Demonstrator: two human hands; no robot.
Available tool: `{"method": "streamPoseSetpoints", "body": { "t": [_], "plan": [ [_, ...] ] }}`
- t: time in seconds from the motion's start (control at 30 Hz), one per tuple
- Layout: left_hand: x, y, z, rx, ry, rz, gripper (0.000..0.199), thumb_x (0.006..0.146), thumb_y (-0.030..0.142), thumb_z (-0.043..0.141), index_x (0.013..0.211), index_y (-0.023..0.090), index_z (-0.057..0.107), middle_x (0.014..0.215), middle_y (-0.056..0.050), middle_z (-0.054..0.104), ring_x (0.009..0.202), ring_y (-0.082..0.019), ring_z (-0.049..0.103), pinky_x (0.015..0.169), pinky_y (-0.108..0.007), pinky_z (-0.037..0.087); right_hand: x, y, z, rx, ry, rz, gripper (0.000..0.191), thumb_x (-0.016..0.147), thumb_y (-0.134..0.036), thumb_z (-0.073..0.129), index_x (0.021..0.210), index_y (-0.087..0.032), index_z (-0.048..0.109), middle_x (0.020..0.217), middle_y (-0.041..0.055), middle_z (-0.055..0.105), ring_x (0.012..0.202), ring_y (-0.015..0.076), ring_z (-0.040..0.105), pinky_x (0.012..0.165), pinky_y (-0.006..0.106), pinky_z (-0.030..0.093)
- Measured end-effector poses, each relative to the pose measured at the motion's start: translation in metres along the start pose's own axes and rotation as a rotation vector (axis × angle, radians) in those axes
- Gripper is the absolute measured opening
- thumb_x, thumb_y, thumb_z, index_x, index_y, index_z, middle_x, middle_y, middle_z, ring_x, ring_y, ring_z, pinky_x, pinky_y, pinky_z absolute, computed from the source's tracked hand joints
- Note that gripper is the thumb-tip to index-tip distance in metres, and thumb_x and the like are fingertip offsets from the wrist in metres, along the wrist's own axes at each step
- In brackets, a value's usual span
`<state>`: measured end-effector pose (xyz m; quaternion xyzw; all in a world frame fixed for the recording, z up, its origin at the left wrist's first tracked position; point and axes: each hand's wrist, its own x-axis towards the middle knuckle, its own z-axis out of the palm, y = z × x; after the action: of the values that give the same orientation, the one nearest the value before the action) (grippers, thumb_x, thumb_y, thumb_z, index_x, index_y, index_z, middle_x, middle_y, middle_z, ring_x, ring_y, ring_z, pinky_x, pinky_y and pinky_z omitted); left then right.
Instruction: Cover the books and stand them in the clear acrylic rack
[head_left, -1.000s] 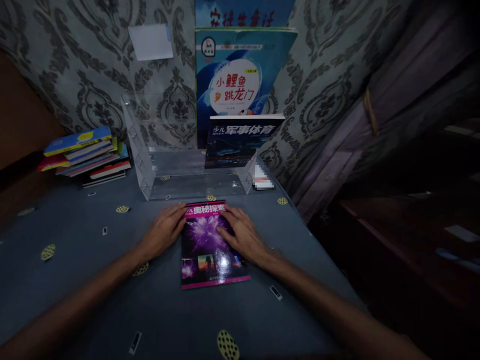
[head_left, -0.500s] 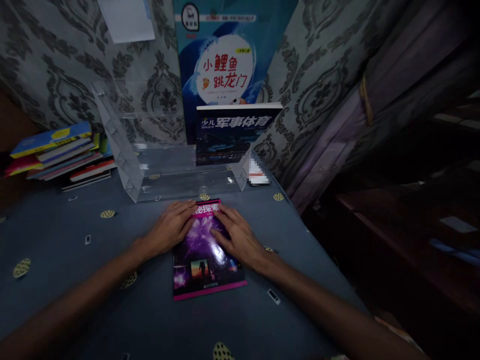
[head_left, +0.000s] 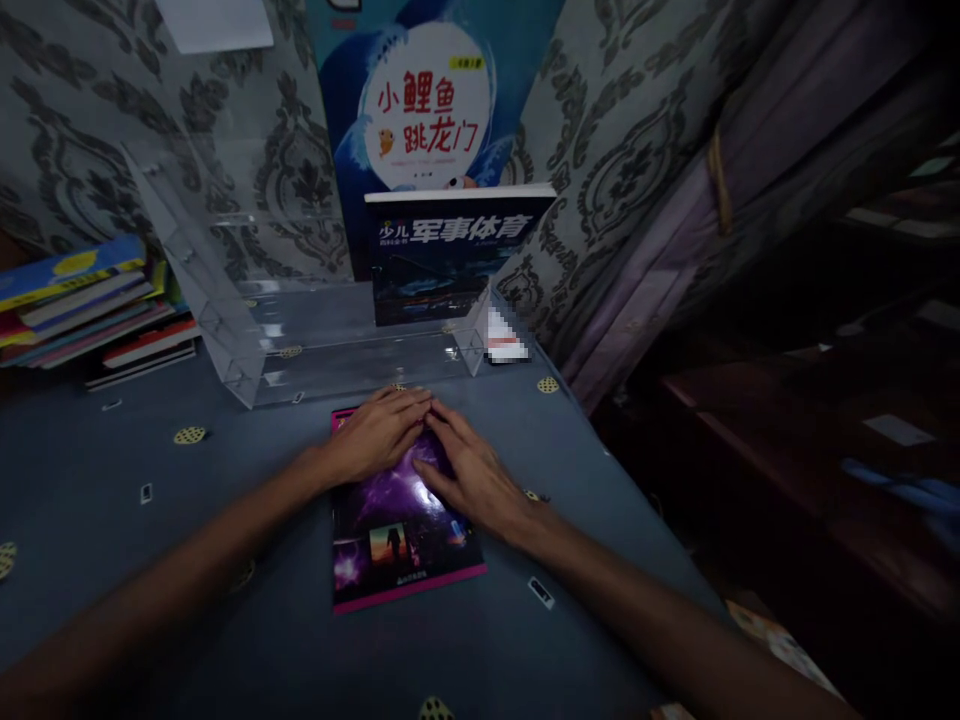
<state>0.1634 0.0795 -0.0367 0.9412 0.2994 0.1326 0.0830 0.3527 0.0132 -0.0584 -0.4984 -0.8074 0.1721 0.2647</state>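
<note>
A purple and black book [head_left: 397,510] with pink bands lies flat on the blue patterned tablecloth [head_left: 247,640]. My left hand [head_left: 382,432] rests flat across its upper part, fingers stretched to the right and covering the title. From the right side, my right hand [head_left: 472,475] lies on the cover with fingers extended and thumb apart. The fingertips of both hands meet near the book's top edge. Just beyond stands a clear acrylic rack [head_left: 360,365]. In its right half, a dark blue book [head_left: 442,270] stands upright.
Behind the rack, a large blue picture book [head_left: 427,110] leans on the patterned wall. A stack of books [head_left: 82,300] sits at the left. A small white item [head_left: 506,338], pixelated, lies right of the rack. A tied curtain [head_left: 675,220] hangs beyond the table's right edge.
My left hand has slid right across the book's top, covering the title and meeting my right hand. The right hand stays on the cover. The view has shifted slightly.
</note>
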Motion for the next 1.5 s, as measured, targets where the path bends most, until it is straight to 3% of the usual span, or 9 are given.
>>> {"method": "streamPoseSetpoints", "body": {
  "t": [0.17,0.37,0.6,0.73,0.93,1.5],
  "plan": [
    [0.002,-0.003,0.004,-0.021,0.003,-0.002,0.040,0.104,0.030,0.039,0.139,0.017,0.052,0.147,-0.010,0.054,0.140,-0.021,0.046,0.118,-0.045,0.031,-0.003,-0.003,-0.009,-0.108,-0.021,-0.032,0.054,0.094,-0.034,0.056,0.144,-0.016,0.049,0.149,0.0169,0.049,0.134,0.0326,0.049,0.111,0.056,0.040],
    [0.000,-0.003,0.003,-0.033,0.016,0.007,0.039,0.104,0.029,0.039,0.138,0.016,0.054,0.145,-0.009,0.056,0.140,-0.021,0.045,0.119,-0.045,0.030,-0.009,-0.008,-0.014,-0.210,-0.020,-0.044,0.049,0.097,-0.035,0.052,0.137,-0.007,0.055,0.139,0.0196,0.058,0.128,0.0334,0.051,0.110,0.055,0.040],
    [-0.004,0.003,0.003,-0.020,0.010,0.086,0.039,0.103,0.024,0.038,0.136,0.016,0.056,0.143,-0.009,0.057,0.136,-0.020,0.050,0.118,-0.047,0.032,-0.018,-0.006,-0.012,-0.216,0.017,-0.085,0.048,0.097,-0.034,0.050,0.139,-0.011,0.055,0.139,0.0186,0.060,0.129,0.0323,0.054,0.109,0.056,0.041],
    [-0.007,0.009,0.003,-0.015,0.028,0.100,0.039,0.102,0.024,0.040,0.135,0.015,0.058,0.142,-0.010,0.059,0.136,-0.021,0.050,0.117,-0.046,0.034,-0.023,-0.006,-0.013,-0.216,0.038,-0.106,0.047,0.097,-0.034,0.053,0.135,-0.007,0.058,0.137,0.0211,0.061,0.128,0.0328,0.055,0.110,0.054,0.041],
    [-0.012,0.019,0.003,-0.029,0.020,0.078,0.038,0.102,0.024,0.040,0.135,0.017,0.057,0.141,-0.008,0.060,0.134,-0.019,0.052,0.117,-0.045,0.034,-0.032,-0.009,-0.014,-0.201,0.042,-0.106,0.045,0.098,-0.034,0.049,0.139,-0.016,0.055,0.138,0.0170,0.061,0.129,0.0319,0.055,0.107,0.058,0.043],
    [-0.033,0.049,0.003,0.004,-0.004,0.146,0.039,0.103,0.024,0.038,0.135,0.013,0.056,0.142,-0.009,0.059,0.135,-0.020,0.051,0.116,-0.045,0.035,-0.073,-0.018,-0.015,-0.186,0.060,-0.172,0.043,0.100,-0.034,0.048,0.134,-0.011,0.058,0.137,0.0188,0.062,0.129,0.0293,0.057,0.108,0.053,0.045]
  ]
}}
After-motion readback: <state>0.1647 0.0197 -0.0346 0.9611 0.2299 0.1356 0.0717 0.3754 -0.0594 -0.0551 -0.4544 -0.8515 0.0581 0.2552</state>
